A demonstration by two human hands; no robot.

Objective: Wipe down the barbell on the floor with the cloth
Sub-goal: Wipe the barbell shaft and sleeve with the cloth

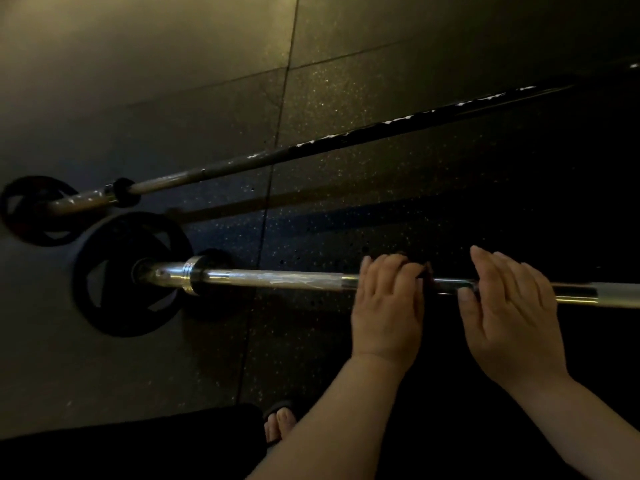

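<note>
The chrome steel barbell [277,280] lies on the black speckled rubber floor [173,98], running from the left of the view out past the right edge, so its right end is cut off. A black round weight plate [114,299] sits on its left sleeve, just outboard of a bright metal collar [194,275]. Both hands rest on the shaft right of centre, close together but apart. The left hand [388,306] lies over the bar with its fingers curled down the far side, gripping a dark cloth [428,273] against the shaft. Only a small dark edge of the cloth shows at the thumb side of this hand; the rest is hidden under the palm, and its colour and texture cannot be made out in the low light. The right hand [516,306] lies across the bar with its fingers nearly straight and spread, holding nothing, the thumb touching the near side of the shaft. The short length of bar between the two hands shows dark. Beyond the hands, a second, duller barbell [242,164] lies on the floor at a slant, well apart from the first; its far right part fades into shadow. At the bottom edge, a foot in a dark sandal [278,422] shows in part, hidden behind the left forearm.
</note>
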